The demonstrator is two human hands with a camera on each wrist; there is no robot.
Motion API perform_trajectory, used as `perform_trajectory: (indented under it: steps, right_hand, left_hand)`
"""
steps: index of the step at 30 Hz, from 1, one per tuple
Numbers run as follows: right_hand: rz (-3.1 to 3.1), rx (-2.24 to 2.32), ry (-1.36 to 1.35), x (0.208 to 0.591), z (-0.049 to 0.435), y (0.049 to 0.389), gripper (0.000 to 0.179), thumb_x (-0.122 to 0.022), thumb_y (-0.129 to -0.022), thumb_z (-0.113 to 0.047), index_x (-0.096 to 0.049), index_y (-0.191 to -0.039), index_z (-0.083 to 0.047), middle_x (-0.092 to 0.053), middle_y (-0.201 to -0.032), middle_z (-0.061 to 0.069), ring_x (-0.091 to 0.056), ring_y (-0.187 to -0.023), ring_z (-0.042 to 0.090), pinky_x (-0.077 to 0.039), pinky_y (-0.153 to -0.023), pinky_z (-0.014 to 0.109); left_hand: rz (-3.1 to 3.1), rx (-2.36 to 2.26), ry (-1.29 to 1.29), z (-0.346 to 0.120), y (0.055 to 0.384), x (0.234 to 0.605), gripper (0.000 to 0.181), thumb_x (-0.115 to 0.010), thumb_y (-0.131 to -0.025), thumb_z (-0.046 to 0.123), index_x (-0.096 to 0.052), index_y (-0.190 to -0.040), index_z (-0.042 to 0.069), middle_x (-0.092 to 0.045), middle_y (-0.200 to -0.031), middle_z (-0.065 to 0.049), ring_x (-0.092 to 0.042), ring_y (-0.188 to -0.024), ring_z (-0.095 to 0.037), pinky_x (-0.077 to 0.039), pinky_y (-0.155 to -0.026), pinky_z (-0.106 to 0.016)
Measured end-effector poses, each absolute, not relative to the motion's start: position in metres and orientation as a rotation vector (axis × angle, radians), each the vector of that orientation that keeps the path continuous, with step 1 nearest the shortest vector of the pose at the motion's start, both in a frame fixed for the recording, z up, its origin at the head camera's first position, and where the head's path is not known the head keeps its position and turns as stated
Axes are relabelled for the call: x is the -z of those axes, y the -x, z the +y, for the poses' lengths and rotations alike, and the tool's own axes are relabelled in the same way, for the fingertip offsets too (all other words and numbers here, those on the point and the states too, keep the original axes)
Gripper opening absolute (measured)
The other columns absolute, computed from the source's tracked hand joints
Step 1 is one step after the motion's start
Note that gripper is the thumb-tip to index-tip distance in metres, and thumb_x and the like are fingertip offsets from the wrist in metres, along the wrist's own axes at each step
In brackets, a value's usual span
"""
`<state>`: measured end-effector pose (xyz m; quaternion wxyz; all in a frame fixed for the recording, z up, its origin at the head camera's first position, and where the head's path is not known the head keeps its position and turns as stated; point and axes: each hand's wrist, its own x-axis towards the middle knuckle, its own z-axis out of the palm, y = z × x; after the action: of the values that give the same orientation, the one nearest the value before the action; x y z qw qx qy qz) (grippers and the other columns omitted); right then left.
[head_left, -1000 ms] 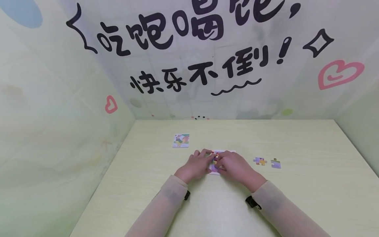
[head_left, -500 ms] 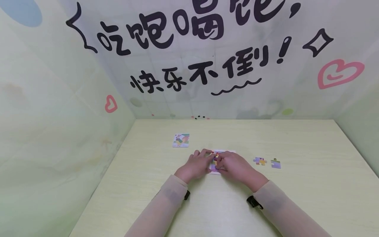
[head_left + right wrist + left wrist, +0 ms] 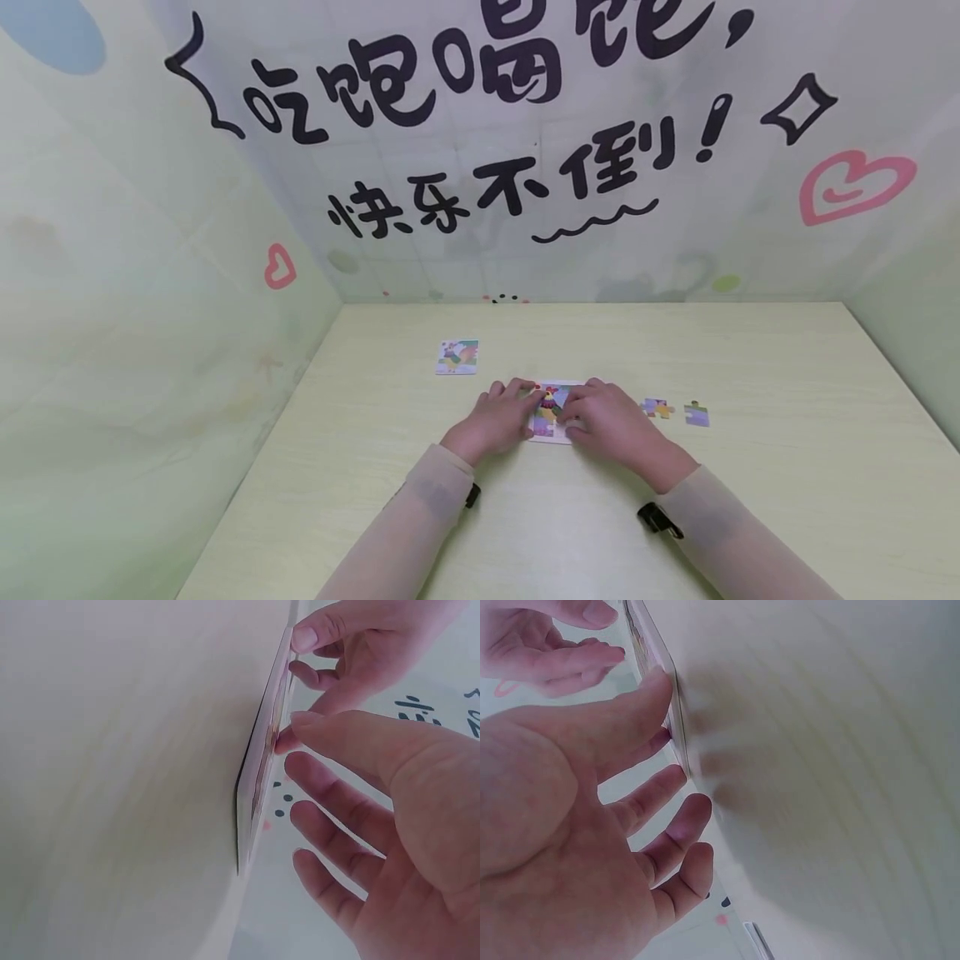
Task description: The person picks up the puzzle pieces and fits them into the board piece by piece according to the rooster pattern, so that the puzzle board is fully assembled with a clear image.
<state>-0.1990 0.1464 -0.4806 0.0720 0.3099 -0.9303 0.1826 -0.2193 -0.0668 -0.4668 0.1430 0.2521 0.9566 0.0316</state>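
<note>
A jigsaw puzzle board (image 3: 553,441) with a white rim lies on the table, its left part filled with a colourful rooster picture (image 3: 549,400). My left hand (image 3: 497,423) holds the board at its left side, thumb at the near edge and forefinger reaching over the picture. In the left wrist view the left thumb (image 3: 656,690) rests against the board's edge. Over the board's right part hovers my right hand (image 3: 611,423), fingers loosely bent; the right wrist view shows nothing between its thumb and fingers (image 3: 322,776). It hides the board's right side.
Two loose jigsaw pieces (image 3: 697,414) lie to the right of the board, one partly behind the right hand. A small square picture card (image 3: 457,357) sits farther back on the left. Printed cloth walls (image 3: 420,267) enclose the table's back and sides.
My right hand has drawn back slightly to the right, uncovering more of the rooster picture. The left hand stays in place on the board.
</note>
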Motion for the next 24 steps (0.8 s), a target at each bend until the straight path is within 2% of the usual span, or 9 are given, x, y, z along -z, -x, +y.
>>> perform_trajectory:
  steps: [7,14,24]
  right_hand:
    - [-2.818,-0.557,-0.86,0.477,0.163,0.194,0.011,-0.084,-0.083,-0.015,-0.083,-0.094,-0.019,-0.076,-0.107,0.0,-0.066,-0.101,0.027,-0.054,-0.088,0.049]
    - [-2.847,-0.576,-0.791,0.471,0.177,0.191,0.013,-0.083,-0.084,-0.014,-0.083,-0.096,-0.019,-0.074,-0.1,-0.001,-0.065,-0.098,0.026,-0.054,-0.086,0.049]
    - [-2.857,-0.553,-0.722,0.466,0.201,0.191,0.013,-0.084,-0.084,-0.015,-0.083,-0.097,-0.017,-0.074,-0.102,0.002,-0.066,-0.099,0.03,-0.055,-0.085,0.051]
  left_hand:
    - [2.758,-0.084,-0.732,-0.066,0.219,0.466,0.068,-0.067,-0.1,0.034,-0.038,-0.161,0.027,-0.032,-0.167,0.002,-0.039,-0.136,-0.027,-0.042,-0.107,-0.043]
    - [2.76,-0.104,-0.718,-0.066,0.217,0.464,0.068,-0.068,-0.1,0.033,-0.039,-0.161,0.027,-0.033,-0.166,0.002,-0.04,-0.135,-0.026,-0.041,-0.107,-0.042]
    - [2.756,-0.118,-0.725,-0.067,0.216,0.463,0.067,-0.067,-0.1,0.032,-0.038,-0.161,0.025,-0.033,-0.166,0.001,-0.04,-0.135,-0.026,-0.041,-0.107,-0.043]
